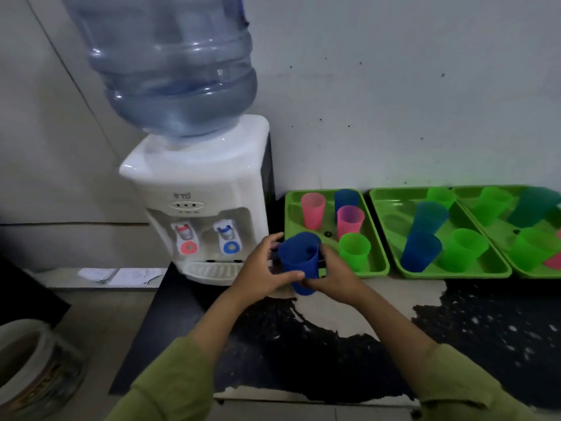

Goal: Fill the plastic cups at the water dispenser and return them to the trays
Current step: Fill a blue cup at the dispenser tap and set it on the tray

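A blue plastic cup (299, 262) is upright in the air just in front of the left green tray (291, 220). My left hand (262, 273) wraps its left side and my right hand (334, 273) holds its right side. The white water dispenser (197, 189) stands to the left, with a red tap (186, 240), a blue tap (229, 238) and a drip grille (212, 270). The left tray holds pink, blue and green cups. I cannot tell whether the held cup has water in it.
Two more green trays (391, 208) (464, 196) with green, blue and teal cups stand to the right along the white wall. The black counter (318, 354) has worn pale patches. A bucket (33, 366) sits on the floor at lower left.
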{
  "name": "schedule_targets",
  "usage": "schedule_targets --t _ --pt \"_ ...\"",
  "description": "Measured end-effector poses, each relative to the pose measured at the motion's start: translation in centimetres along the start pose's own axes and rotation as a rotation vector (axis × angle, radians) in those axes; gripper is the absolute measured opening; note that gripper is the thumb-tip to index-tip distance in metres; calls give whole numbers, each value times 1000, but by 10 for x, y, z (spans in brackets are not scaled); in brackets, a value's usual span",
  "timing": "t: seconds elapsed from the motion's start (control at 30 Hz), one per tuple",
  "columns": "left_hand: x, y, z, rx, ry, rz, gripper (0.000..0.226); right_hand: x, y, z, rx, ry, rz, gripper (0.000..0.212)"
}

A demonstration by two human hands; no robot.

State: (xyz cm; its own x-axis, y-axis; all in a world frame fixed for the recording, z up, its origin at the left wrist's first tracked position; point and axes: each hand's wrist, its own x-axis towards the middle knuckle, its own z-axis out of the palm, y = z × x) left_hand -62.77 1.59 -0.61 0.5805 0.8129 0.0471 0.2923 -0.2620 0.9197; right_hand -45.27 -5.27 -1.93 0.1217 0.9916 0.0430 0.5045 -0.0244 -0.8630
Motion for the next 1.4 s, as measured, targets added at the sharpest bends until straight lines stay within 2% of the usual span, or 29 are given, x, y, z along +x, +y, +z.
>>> schedule_targets --t 0.3,0.4,0.5,0.73,0.9,1.0,1.23,1.4 --pt "-32 -82 -114 0 253 -104 36 32 -28 115 -127 -35 152 68" --pt "-32 -96 -146 38 323 -106 25 44 -40 152 -156 -26 171 67" --pt "-30 -105 -170 32 366 -112 21 53 -52 181 -123 41 186 58" --pt "-18 -127 -205 41 346 -117 15 79 -67 235 66 247 304 33" --pt "-10 -132 -213 58 343 -104 25 91 -67 252 -26 310 308 44" --pt "-6 -132 -217 59 334 -108 26 101 -70 258 6 313 306 49" --pt "1 -133 -220 68 230 -111 15 130 -75 265 46 314 361 67" --pt "6 -131 -219 96 209 -84 11 137 -68 267 81 277 354 66"
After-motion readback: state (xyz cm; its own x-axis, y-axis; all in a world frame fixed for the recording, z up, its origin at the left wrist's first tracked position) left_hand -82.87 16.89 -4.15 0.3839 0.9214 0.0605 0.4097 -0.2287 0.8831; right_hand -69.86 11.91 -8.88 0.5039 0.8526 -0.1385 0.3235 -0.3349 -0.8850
